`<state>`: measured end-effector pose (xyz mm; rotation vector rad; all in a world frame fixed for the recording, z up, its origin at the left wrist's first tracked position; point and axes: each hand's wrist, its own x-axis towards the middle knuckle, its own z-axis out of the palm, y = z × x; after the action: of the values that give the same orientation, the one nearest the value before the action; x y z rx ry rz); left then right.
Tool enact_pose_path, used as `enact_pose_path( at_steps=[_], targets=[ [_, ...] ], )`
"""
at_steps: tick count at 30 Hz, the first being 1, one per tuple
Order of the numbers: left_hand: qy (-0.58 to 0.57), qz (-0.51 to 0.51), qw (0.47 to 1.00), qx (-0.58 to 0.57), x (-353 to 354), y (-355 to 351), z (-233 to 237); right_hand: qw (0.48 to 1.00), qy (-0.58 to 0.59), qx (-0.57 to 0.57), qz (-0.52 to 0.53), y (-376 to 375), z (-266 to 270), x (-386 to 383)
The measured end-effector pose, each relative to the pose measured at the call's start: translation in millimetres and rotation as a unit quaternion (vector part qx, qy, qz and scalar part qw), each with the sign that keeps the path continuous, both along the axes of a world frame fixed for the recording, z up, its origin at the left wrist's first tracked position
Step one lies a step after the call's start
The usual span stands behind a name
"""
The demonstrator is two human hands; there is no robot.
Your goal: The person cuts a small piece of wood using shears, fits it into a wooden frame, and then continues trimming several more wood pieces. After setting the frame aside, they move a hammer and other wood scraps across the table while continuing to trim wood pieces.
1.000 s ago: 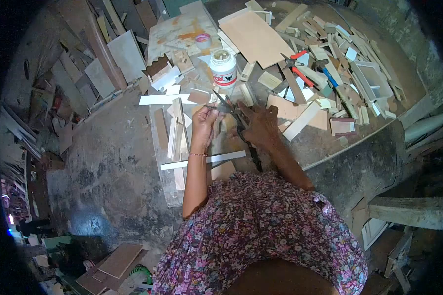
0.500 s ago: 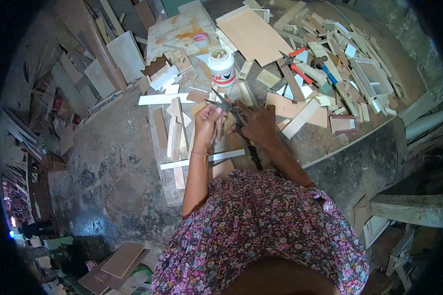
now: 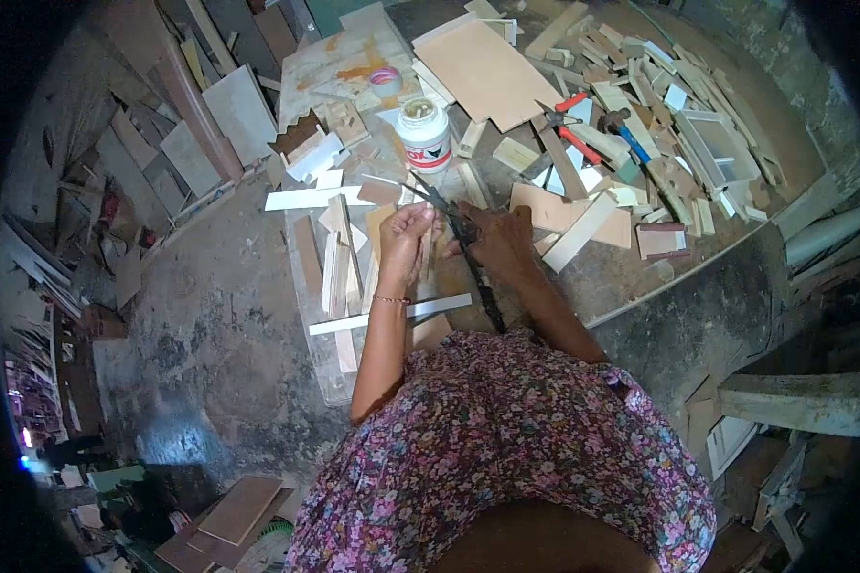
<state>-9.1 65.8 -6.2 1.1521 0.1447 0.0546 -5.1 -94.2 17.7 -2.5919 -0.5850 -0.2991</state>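
Observation:
My right hand [image 3: 497,239] is wrapped round a dark pair of shears [image 3: 457,222]. Their blades point up and left, and a long dark handle runs down toward my clothing. Close on the left, my left hand [image 3: 406,237] is closed in a pinch beside the blades, palm side partly turned up. What its fingertips hold is too small to make out. A thin pale sliver lies or sticks out by the blade tips. Just beyond both hands stands an open white tub [image 3: 424,138] with a red label.
Wood strips [image 3: 338,258] lie left of my hands, and a white strip [image 3: 392,313] crosses under my left wrist. To the right are red-handled pincers [image 3: 569,129], a blue-handled hammer [image 3: 631,138], a clear plastic box [image 3: 717,153] and many wood offcuts. A tape roll [image 3: 385,81] sits behind.
The shear blades have come closer together and the handles have straightened. Both hands stay in nearly the same place. The view has shifted slightly.

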Motion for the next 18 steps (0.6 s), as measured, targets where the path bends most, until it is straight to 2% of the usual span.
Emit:
enact_pose_path(
  at_steps=[4, 7, 9, 11, 13, 16, 18],
  targets=[
    [0.019, -0.046, 0.999, -0.003, 3.4, 2.0, -5.4, 0.999, -0.035, 0.013, 0.025, -4.6, 5.1, 2.3],
    [0.045, -0.089, 0.995, -0.023, 2.4, -0.8, 9.5, 0.998, 0.053, 0.012, 0.013, -6.2, -11.1, 17.2],
    [0.045, -0.102, 0.992, -0.061, 3.9, -3.2, 13.3, 0.986, 0.120, 0.115, -0.018, -6.2, -17.7, 23.7],
    [0.027, -0.101, 0.986, -0.127, 10.1, -3.9, 6.2, 0.951, 0.198, 0.239, -0.015, -7.7, -22.9, 32.1],
    [0.043, -0.084, 0.984, -0.150, 12.0, -4.7, 9.8, 0.881, 0.283, 0.378, 0.022, -10.3, -26.2, 38.3],
    [0.036, -0.083, 0.981, -0.173, 14.6, -5.8, 5.7, 0.809, 0.301, 0.502, 0.059, -3.5, -20.5, 37.8],
    [0.031, -0.068, 0.980, -0.182, 16.1, -8.9, 5.2, 0.795, 0.291, 0.524, 0.092, 6.7, -27.5, 39.2]
  ],
)
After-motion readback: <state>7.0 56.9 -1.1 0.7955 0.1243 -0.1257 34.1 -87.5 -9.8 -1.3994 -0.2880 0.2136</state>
